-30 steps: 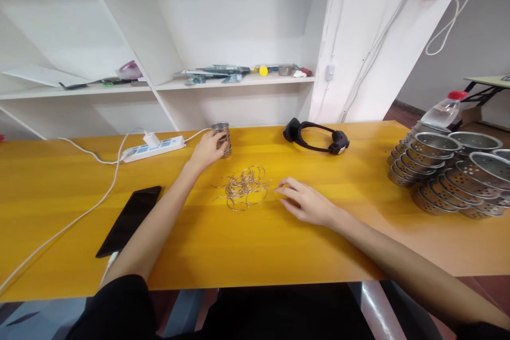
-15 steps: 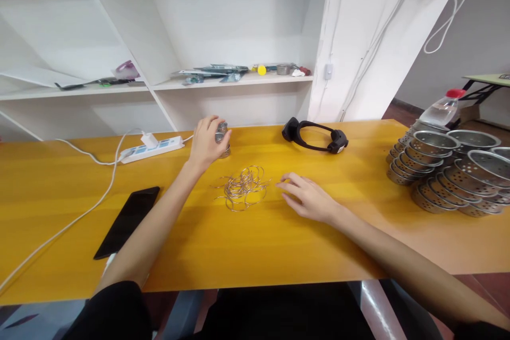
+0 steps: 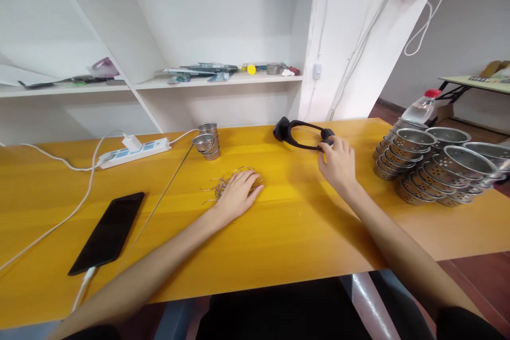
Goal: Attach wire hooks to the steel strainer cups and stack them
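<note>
Both bare forearms stretch forward from the near edge, 2 dark sleeve ends just visible at the bottom corners. Left hand (image 3: pixel 238 194) lies palm down, fingers loosely spread and flat, pointing far and a bit right, wrist straight, arm running diagonally from near left. Right hand (image 3: pixel 338 162) sits farther out and to the right, back of hand up, fingers curled at the tips, thumb tucked forward, forearm angled in from near right.

Tangled wire rings (image 3: pixel 223 187) heaped mid-table, black curved headset (image 3: pixel 297 136) lying beyond
</note>
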`<control>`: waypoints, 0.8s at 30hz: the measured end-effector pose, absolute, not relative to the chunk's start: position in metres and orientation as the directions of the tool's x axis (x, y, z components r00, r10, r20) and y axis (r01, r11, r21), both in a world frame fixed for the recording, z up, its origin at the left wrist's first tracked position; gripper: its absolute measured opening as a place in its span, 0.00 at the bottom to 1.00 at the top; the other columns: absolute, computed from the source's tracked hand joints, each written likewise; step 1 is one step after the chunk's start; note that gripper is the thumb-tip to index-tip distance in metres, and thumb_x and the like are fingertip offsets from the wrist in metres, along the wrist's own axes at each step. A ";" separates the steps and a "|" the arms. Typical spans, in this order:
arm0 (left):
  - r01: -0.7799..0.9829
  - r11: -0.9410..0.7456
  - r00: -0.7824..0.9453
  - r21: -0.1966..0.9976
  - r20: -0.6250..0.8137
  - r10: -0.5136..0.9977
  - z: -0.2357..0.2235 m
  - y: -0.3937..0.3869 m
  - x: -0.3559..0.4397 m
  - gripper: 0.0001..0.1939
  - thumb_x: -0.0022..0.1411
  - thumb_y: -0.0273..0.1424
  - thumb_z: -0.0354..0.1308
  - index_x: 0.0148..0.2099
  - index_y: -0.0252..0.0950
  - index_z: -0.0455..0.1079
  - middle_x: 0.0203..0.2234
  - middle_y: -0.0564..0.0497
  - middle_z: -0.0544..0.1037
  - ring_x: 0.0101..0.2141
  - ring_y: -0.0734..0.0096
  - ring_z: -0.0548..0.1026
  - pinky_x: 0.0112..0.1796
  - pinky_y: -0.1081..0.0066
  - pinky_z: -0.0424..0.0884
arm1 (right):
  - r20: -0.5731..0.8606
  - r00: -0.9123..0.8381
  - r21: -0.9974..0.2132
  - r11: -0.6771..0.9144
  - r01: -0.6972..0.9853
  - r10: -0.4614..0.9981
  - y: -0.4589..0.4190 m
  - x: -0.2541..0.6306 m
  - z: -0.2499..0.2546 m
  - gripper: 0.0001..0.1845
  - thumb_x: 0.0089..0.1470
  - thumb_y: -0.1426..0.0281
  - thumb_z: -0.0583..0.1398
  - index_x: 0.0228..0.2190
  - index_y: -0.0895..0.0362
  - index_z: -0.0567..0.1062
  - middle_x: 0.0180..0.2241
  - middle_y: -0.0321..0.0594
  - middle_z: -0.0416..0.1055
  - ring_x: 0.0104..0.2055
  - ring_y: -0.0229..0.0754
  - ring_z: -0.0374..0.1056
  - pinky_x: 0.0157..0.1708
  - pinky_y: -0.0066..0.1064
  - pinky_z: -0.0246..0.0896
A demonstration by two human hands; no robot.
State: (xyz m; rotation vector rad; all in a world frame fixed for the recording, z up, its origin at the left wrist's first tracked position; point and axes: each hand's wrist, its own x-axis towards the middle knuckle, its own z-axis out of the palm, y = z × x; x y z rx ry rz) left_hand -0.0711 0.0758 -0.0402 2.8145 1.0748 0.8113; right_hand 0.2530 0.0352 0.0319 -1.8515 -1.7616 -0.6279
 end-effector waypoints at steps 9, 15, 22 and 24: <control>0.517 -0.850 0.742 0.103 0.442 0.504 -0.026 0.101 -0.082 0.18 0.79 0.43 0.49 0.47 0.41 0.76 0.45 0.45 0.82 0.49 0.56 0.78 0.50 0.56 0.72 | 0.861 0.296 -0.126 -0.392 0.911 0.413 0.007 0.297 0.094 0.21 0.68 0.70 0.54 0.57 0.57 0.76 0.66 0.58 0.62 0.68 0.61 0.53 0.65 0.57 0.47; 0.562 -0.824 0.716 0.072 0.457 0.528 -0.023 0.100 -0.086 0.17 0.79 0.45 0.51 0.51 0.40 0.76 0.46 0.44 0.82 0.48 0.54 0.76 0.48 0.56 0.71 | 0.805 0.459 -0.215 -0.536 0.816 0.377 0.008 0.333 0.093 0.25 0.65 0.73 0.54 0.58 0.69 0.75 0.63 0.70 0.65 0.68 0.63 0.55 0.67 0.57 0.42; 0.598 -0.778 0.669 0.191 0.416 0.616 -0.013 0.087 -0.095 0.17 0.76 0.46 0.55 0.47 0.40 0.76 0.42 0.45 0.79 0.44 0.54 0.74 0.47 0.55 0.72 | 0.695 0.597 -0.235 -0.659 0.715 0.401 0.016 0.338 0.093 0.23 0.62 0.78 0.54 0.55 0.61 0.79 0.49 0.61 0.79 0.50 0.56 0.70 0.61 0.54 0.40; 0.582 -0.788 0.686 0.202 0.399 0.609 -0.012 0.088 -0.098 0.15 0.76 0.45 0.56 0.48 0.41 0.77 0.43 0.45 0.78 0.45 0.54 0.74 0.47 0.56 0.73 | 0.684 0.606 -0.239 -0.661 0.712 0.406 0.016 0.337 0.095 0.23 0.62 0.79 0.54 0.55 0.61 0.78 0.49 0.61 0.80 0.49 0.55 0.70 0.59 0.51 0.39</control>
